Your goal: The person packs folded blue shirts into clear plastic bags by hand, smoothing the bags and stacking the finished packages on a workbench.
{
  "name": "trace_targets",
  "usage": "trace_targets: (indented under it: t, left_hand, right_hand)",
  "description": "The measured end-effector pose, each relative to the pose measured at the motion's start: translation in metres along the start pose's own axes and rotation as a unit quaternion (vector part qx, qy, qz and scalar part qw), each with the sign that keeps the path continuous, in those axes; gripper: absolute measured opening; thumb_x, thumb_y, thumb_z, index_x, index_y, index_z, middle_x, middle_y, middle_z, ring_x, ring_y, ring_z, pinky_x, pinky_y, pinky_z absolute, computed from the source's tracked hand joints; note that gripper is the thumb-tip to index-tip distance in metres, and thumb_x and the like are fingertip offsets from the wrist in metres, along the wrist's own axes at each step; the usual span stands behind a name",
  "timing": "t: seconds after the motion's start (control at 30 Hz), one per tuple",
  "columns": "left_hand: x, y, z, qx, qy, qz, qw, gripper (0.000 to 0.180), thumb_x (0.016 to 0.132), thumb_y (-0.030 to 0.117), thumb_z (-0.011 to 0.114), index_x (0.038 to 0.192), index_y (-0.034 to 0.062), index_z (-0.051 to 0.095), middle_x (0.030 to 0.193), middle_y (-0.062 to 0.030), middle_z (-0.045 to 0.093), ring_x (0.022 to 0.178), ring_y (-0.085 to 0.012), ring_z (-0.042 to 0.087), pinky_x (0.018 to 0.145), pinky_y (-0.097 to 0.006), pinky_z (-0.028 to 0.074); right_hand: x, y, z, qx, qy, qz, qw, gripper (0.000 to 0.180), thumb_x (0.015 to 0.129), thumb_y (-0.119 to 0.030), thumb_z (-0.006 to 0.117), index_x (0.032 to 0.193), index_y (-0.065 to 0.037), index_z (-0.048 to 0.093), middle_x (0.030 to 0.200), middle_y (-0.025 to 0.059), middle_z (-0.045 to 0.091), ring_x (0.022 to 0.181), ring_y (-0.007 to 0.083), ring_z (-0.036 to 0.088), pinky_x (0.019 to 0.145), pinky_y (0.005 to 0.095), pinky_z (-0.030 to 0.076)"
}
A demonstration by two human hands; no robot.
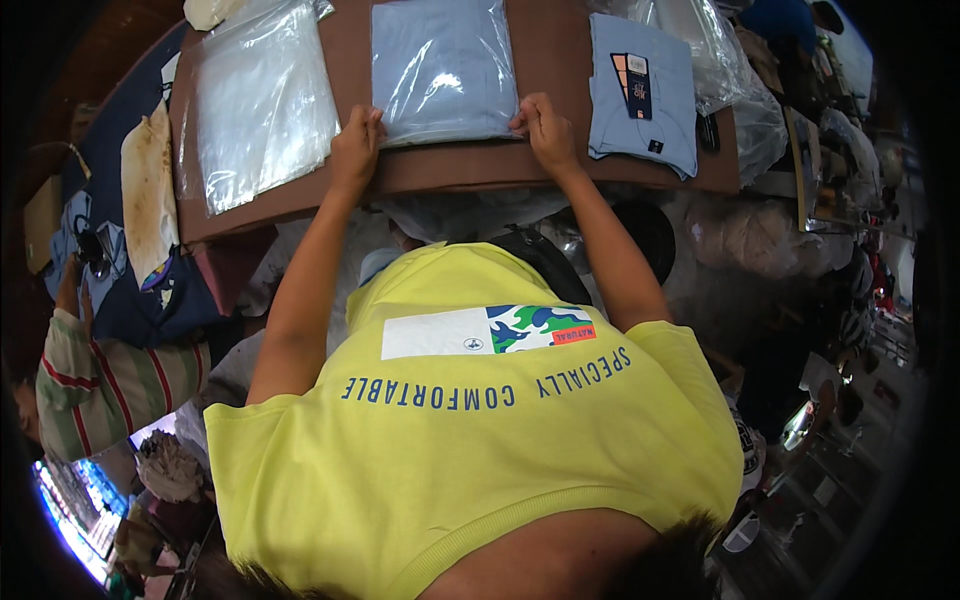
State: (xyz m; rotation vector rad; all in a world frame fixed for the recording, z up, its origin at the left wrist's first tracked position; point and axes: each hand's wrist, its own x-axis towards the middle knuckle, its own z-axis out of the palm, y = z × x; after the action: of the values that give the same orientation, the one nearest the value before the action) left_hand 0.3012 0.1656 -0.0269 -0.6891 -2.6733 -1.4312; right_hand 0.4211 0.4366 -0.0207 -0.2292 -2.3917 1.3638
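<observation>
A folded light-blue garment in a clear plastic bag (443, 70) lies flat on the brown tabletop in front of me. My left hand (357, 145) pinches the bag's near left corner, its fingers closed. At the near right corner, my right hand (546, 130) grips the plastic edge with curled fingers. To the right lies another folded light-blue garment (660, 100), unbagged, with dark and orange hang tags (637, 86) on top. Left of my left hand, a pile of clear plastic bags (262, 120) rests flat on the table.
The brown table (455, 176) ends just short of my body. More crumpled clear plastic (700, 50) is heaped at the far right, near a small black object (708, 132). On the left, a person in a striped shirt (120, 385) works beside dark cloth and a stained, pale board-like piece (148, 190).
</observation>
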Motion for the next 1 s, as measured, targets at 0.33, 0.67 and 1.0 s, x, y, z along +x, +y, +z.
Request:
trace_targets:
  t: [0.33, 0.67, 1.0]
  left_hand:
    - [0.035, -0.01, 0.026, 0.195, 0.018, -0.067, 0.978, 0.027, 0.096, 0.036, 0.042, 0.095, 0.0086, 0.044, 0.066, -0.0241, 0.061, 0.066, -0.0458, 0.06, 0.056, -0.055, 0.045]
    - [0.049, -0.005, 0.033, 0.204, 0.034, -0.096, 0.974, 0.03, 0.096, 0.038, 0.041, 0.096, 0.0075, 0.042, 0.07, -0.0275, 0.061, 0.07, -0.048, 0.06, 0.06, -0.057, 0.046]
    - [0.071, -0.001, 0.039, 0.34, -0.068, -0.183, 0.92, 0.039, 0.095, 0.042, 0.037, 0.099, 0.0055, 0.05, 0.085, -0.0228, 0.066, 0.08, -0.0398, 0.065, 0.062, -0.049, 0.05]
  right_hand:
    - [0.036, 0.008, 0.018, -0.099, 0.024, 0.132, 0.986, 0.025, 0.097, -0.037, 0.039, 0.097, -0.014, 0.049, 0.06, 0.0108, 0.062, 0.062, 0.0316, 0.064, 0.06, 0.0432, 0.048]
    - [0.049, 0.019, 0.034, -0.239, 0.068, 0.115, 0.962, 0.025, 0.097, -0.034, 0.036, 0.1, -0.012, 0.047, 0.076, 0.0192, 0.064, 0.077, 0.044, 0.061, 0.067, 0.0518, 0.046]
    - [0.071, -0.01, 0.043, -0.396, -0.013, 0.238, 0.887, 0.029, 0.093, -0.032, 0.042, 0.097, -0.007, 0.058, 0.088, 0.0219, 0.065, 0.089, 0.0394, 0.063, 0.076, 0.0491, 0.048]
